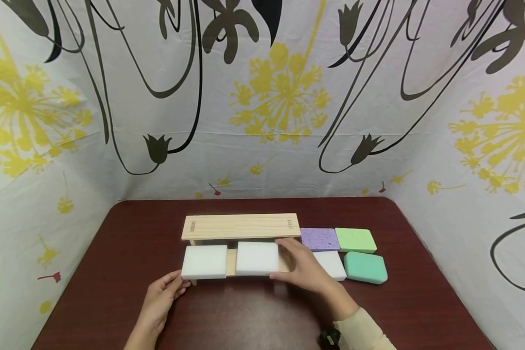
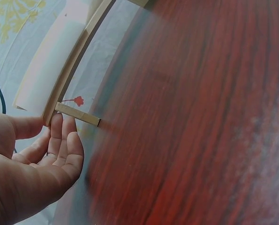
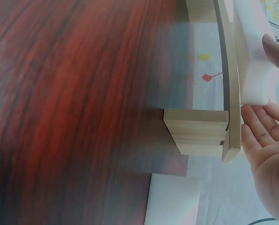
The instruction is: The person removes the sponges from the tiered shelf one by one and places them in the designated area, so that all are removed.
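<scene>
A low wooden stand (image 1: 231, 262) carries two white sponge blocks side by side. At its left end, my left hand (image 1: 159, 296) pinches the board's edge beside the left white sponge (image 1: 204, 262). The left wrist view shows the thumb on one side of that board end, with fingers near its short leg (image 2: 78, 114). Toward the stand's right end, my right hand (image 1: 308, 267) grips the other white sponge (image 1: 257, 258) by its right side, thumb in front and fingers behind. In the right wrist view this sponge (image 3: 254, 56) lies against the board's top.
Behind stands a second wooden stand (image 1: 240, 227). To the right, a purple sponge (image 1: 319, 239), a light green sponge (image 1: 356, 240), a third white sponge (image 1: 330, 265) and a teal sponge (image 1: 365, 267) lie on the dark red table (image 1: 253, 316). Patterned cloth (image 1: 284, 170) surrounds the table.
</scene>
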Demonstrator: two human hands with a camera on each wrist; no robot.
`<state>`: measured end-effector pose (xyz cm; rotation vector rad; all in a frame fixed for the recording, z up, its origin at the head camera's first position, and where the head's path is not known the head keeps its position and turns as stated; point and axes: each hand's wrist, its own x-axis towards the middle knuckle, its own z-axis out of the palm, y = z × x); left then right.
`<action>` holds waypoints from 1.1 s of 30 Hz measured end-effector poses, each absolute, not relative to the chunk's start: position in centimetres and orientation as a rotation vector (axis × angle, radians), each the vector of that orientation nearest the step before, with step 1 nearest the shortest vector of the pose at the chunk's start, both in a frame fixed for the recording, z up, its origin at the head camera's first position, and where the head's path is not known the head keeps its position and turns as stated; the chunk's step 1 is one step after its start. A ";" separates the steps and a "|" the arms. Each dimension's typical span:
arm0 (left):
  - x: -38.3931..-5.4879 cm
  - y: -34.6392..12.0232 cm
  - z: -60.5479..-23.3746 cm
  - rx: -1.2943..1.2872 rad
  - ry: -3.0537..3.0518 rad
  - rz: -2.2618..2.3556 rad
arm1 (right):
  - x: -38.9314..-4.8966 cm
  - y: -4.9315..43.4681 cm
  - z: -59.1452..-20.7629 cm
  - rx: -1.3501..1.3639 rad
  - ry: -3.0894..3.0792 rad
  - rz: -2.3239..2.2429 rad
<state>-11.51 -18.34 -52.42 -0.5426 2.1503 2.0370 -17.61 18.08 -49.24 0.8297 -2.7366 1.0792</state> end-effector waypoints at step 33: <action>-11.5 -18.5 -52.5 -0.539 2.120 2.054 | -16.5 22.1 -49.4 0.821 -2.639 1.081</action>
